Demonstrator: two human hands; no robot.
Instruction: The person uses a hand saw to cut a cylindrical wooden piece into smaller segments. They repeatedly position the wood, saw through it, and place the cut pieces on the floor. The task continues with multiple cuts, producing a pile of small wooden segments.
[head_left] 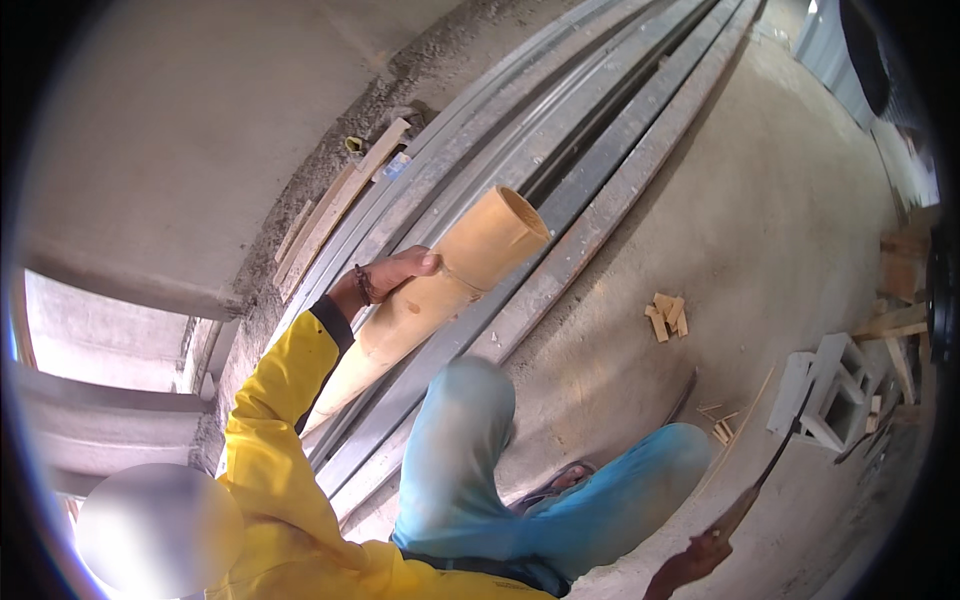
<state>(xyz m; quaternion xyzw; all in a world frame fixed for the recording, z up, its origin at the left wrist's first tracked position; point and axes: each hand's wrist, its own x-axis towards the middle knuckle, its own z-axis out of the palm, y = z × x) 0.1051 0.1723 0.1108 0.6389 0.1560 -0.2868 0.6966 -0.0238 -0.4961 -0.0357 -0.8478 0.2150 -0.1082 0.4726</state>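
Observation:
A thick, pale yellow bamboo tube point(490, 245) slants across my left side, its open end pointing up and away. My left hand point(400, 270) is closed round its upper part, thumb lying near a joint ring; most of the fingers are hidden behind the tube. The tube's lower end runs down beside my yellow sleeve. Far out at the lower right, my right hand point(703, 553) grips the wooden handle of a long, dark-bladed knife point(783, 445). The blade points up and away, well apart from the bamboo, and passes in front of a grey hollow concrete block point(822, 395).
Long grey metal beams point(610, 200) lie along the floor under and beyond the bamboo. Wooden boards point(345, 205) rest beside them near the wall. Small wood pieces point(668, 315) are on the concrete floor. My bent legs in blue trousers point(455, 450) stand between both hands.

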